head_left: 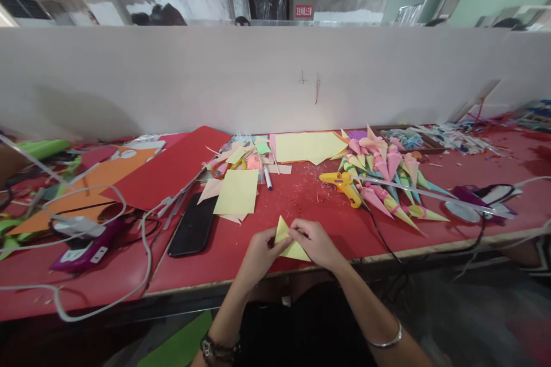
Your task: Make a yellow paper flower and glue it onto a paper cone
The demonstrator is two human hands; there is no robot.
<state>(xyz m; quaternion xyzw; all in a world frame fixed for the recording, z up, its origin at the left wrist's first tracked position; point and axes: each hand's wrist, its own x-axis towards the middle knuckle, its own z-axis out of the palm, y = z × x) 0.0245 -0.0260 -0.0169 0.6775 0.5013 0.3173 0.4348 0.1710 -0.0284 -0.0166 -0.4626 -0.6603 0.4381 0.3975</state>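
Observation:
A pale yellow paper (296,251), with a pointed corner standing up, is between my hands at the front edge of the red table. My left hand (262,249) pinches its left side between thumb and fingers. On the right side, my right hand (313,239) has thumb and fingers closed on the same paper. Behind and to the left lies a flat yellow sheet (236,192) over pink paper pieces. A yellow glue gun (342,183) rests behind my right hand, beside a pile of paper cones (390,163) in pink, yellow and green.
A black phone (192,226) lies left of my hands. Farther left are a purple power strip (88,249), white cables, a red sheet (172,166) and orange paper (99,183). A marker (267,178) lies behind the hands; a white partition (206,80) borders the table (486,166).

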